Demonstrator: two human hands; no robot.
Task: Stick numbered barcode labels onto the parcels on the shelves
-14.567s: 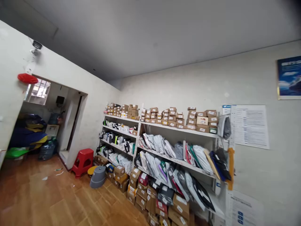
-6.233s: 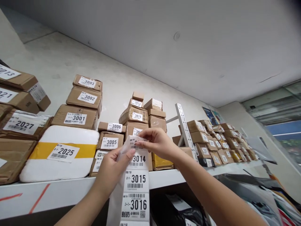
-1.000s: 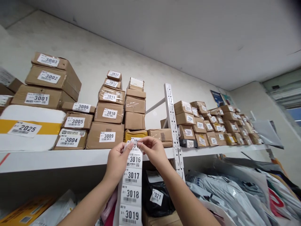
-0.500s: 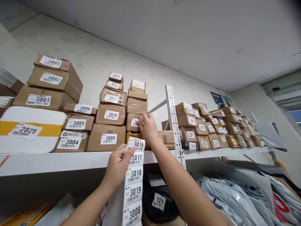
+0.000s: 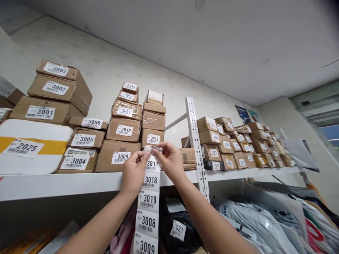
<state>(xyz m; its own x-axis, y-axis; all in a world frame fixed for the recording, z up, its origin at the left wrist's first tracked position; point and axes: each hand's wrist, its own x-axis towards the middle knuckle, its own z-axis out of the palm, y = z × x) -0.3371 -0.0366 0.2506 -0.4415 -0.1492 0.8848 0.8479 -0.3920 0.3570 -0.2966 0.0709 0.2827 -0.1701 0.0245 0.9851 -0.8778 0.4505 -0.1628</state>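
A long strip of numbered labels (image 5: pixel 150 200) hangs down from my two hands in front of the shelf edge. My left hand (image 5: pixel 135 171) pinches its top end from the left, thumb on the face. My right hand (image 5: pixel 171 160) has thumb and finger closed on the top label, whose number is partly covered. Below it 3017, 3018, 3019, 3008 and 3009 can be read. Just above my hands, a small carton (image 5: pixel 153 137) carries a 3015 label. Unlabelled cartons (image 5: pixel 153 120) are stacked over it, the topmost bearing a white sticker.
Labelled cartons stand along the white shelf (image 5: pixel 79 187), including carton 3009 (image 5: pixel 106 155) and a white box with a yellow band (image 5: pixel 59 155). A perforated metal upright (image 5: pixel 194 141) rises at right, with more cartons (image 5: pixel 212 137) beyond. Bagged parcels (image 5: pixel 254 218) and a black parcel (image 5: pixel 169 215) fill the level below.
My right hand has come down from the carton, leaving its 3015 label in full view, and now grips the strip's top label. My left hand and the strip have moved up slightly.
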